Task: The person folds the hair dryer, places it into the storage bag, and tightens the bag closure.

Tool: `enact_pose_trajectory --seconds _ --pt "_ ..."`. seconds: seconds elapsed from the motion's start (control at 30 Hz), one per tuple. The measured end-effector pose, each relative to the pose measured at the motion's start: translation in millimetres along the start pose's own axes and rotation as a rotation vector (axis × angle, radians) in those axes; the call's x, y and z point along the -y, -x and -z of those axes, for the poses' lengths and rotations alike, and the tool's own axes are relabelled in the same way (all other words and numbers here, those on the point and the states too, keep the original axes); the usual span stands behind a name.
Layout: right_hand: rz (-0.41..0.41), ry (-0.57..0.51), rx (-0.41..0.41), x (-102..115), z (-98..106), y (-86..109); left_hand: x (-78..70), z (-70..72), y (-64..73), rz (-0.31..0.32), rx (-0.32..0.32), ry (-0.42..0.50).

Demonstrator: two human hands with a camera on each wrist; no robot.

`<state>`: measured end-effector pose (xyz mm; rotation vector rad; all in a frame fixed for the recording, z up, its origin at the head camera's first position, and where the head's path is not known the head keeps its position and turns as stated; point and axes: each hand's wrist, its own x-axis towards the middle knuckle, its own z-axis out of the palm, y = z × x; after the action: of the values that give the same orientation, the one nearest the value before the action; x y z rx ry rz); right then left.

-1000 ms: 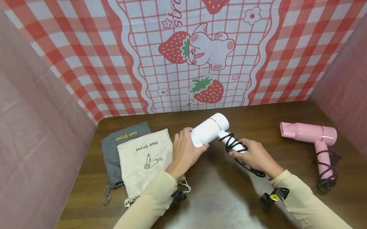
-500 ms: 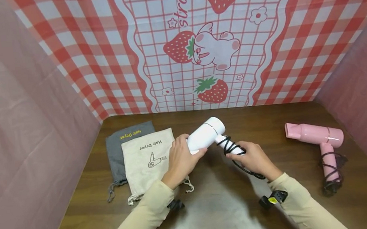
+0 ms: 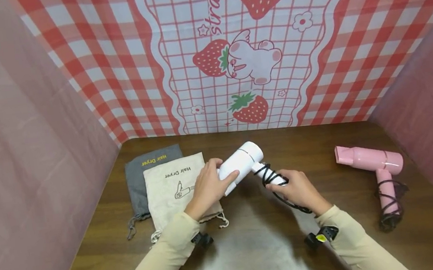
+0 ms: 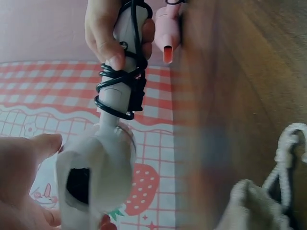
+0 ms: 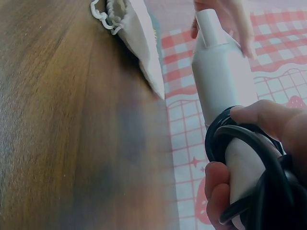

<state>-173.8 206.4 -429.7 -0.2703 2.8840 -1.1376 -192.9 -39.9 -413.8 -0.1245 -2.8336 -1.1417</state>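
Observation:
A white hair dryer (image 3: 240, 163) is held between both hands above the brown table, its black cord (image 3: 268, 174) wound around the handle. My left hand (image 3: 208, 188) grips the front of the barrel, thumb on one side and fingers on the other. The flat nozzle (image 4: 76, 187) with its dark slot faces the left wrist camera. Around the handle and some of the cord, the fingers of my right hand (image 3: 298, 190) are curled, with the thumb (image 5: 254, 115) on top. A loop of cord hangs below that hand.
A beige drawstring pouch (image 3: 172, 191) printed "Hair Dryer" overlaps a grey pouch (image 3: 136, 184) on the left of the table (image 3: 249, 247). On the right lies a pink hair dryer (image 3: 367, 158), its dark cord wrapped around the handle. Curtains and a strawberry-print cloth (image 3: 249, 109) enclose the table.
The white hair dryer has come slightly left and nearer the body. The left thumb now lies further along the barrel, and the nozzle tip shows below it. The right hand keeps its grip.

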Motion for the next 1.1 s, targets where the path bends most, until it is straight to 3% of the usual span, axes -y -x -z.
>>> enact_pose_trajectory --seconds 0.27,0.4,0.87,1.1 --pt "0.068 0.034 -0.012 3.7 -1.8 -1.6 -12.1 3.7 -18.3 -0.023 0.065 -0.012" --pt "0.087 0.05 -0.02 4.9 -4.0 -0.5 -14.4 3.8 -25.8 -0.009 0.133 0.015" --pt "0.149 0.066 -0.01 3.4 -14.7 6.3 -9.3 -10.1 -39.9 0.067 0.322 -0.01" --pt "0.17 0.079 -0.026 5.3 -13.6 6.0 -0.6 -15.3 -42.6 0.042 0.364 0.029"
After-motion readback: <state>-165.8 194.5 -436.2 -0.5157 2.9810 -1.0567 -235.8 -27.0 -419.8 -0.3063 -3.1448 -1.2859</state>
